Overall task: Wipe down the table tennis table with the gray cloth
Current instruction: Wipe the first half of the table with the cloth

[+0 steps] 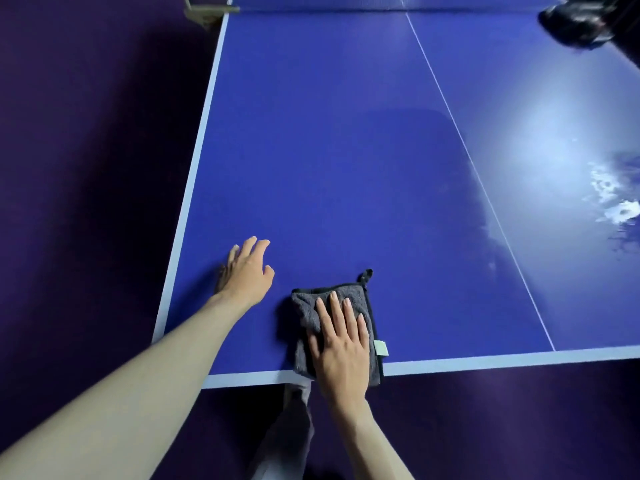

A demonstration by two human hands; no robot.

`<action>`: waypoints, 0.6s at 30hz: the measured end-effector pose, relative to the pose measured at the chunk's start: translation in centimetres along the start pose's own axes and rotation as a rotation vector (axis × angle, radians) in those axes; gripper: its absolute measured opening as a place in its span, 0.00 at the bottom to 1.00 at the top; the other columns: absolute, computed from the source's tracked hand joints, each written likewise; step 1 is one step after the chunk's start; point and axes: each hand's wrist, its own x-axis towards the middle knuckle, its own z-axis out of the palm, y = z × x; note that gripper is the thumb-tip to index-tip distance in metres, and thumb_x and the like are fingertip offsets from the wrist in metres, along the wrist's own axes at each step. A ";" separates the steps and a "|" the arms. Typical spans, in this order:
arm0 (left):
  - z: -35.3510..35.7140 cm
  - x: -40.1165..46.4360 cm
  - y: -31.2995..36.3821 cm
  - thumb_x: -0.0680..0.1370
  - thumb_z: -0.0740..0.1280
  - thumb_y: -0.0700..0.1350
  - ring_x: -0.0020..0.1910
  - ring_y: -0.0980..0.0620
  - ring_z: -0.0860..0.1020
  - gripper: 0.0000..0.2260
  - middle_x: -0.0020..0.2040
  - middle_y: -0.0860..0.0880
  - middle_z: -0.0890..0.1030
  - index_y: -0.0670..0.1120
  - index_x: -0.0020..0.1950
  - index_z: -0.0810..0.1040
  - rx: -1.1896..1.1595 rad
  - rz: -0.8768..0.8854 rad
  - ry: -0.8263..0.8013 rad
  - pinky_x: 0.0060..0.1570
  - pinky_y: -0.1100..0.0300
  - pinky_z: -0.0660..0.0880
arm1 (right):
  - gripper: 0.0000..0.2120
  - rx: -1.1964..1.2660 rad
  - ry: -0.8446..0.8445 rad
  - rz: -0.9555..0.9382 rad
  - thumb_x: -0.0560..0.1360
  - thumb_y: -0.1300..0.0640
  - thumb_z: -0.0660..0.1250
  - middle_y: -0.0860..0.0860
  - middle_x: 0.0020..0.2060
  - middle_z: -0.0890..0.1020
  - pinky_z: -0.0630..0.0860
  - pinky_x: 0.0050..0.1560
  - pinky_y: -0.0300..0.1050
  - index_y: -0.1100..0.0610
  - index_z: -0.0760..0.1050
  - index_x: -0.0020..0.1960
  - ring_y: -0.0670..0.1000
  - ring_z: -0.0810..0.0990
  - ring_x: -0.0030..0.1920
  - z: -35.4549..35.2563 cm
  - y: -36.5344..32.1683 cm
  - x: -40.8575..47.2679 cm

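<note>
The blue table tennis table (346,150) with white edge lines fills the view. A folded gray cloth (304,317) with a black hem, a small loop and a pale label lies at the near edge, partly overhanging it. My right hand (341,341) presses flat on the cloth with straight fingers. My left hand (247,270) rests on the table to the left of the cloth, fingers spread and relaxed, holding nothing.
A white centre line (478,168) runs up the table. Wet, shiny streaks (613,199) show at the right. A dark bag-like object (575,24) sits at the far right corner by the net. A net post (204,12) stands at far left. Dark purple floor surrounds the table.
</note>
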 end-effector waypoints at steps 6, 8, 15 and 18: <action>0.5 5.9 0.6 0.84 0.59 0.50 0.81 0.44 0.55 0.24 0.82 0.55 0.58 0.55 0.81 0.60 0.032 0.030 -0.026 0.76 0.37 0.58 | 0.29 -0.014 0.031 0.018 0.82 0.41 0.54 0.47 0.83 0.59 0.57 0.81 0.56 0.42 0.58 0.83 0.50 0.55 0.83 0.5 0.1 8.0; 0.8 8.3 0.8 0.84 0.59 0.50 0.81 0.45 0.54 0.23 0.82 0.56 0.58 0.57 0.80 0.61 0.035 0.051 0.001 0.77 0.37 0.56 | 0.29 -0.028 0.041 0.022 0.82 0.41 0.54 0.47 0.83 0.59 0.55 0.81 0.55 0.42 0.58 0.83 0.50 0.55 0.83 0.6 0.4 12.4; 0.5 17.4 4.0 0.84 0.60 0.48 0.81 0.44 0.55 0.23 0.81 0.56 0.62 0.58 0.80 0.64 -0.075 0.073 0.058 0.74 0.29 0.54 | 0.25 -0.042 0.069 0.061 0.85 0.43 0.51 0.47 0.82 0.62 0.55 0.81 0.54 0.42 0.60 0.82 0.50 0.56 0.83 1.6 0.5 27.3; 1.1 19.0 5.0 0.82 0.60 0.49 0.80 0.38 0.59 0.21 0.79 0.53 0.68 0.56 0.75 0.73 -0.049 0.048 0.115 0.68 0.20 0.53 | 0.25 -0.051 0.094 0.068 0.85 0.43 0.49 0.47 0.81 0.64 0.55 0.81 0.54 0.43 0.62 0.81 0.51 0.59 0.82 2.0 0.5 34.0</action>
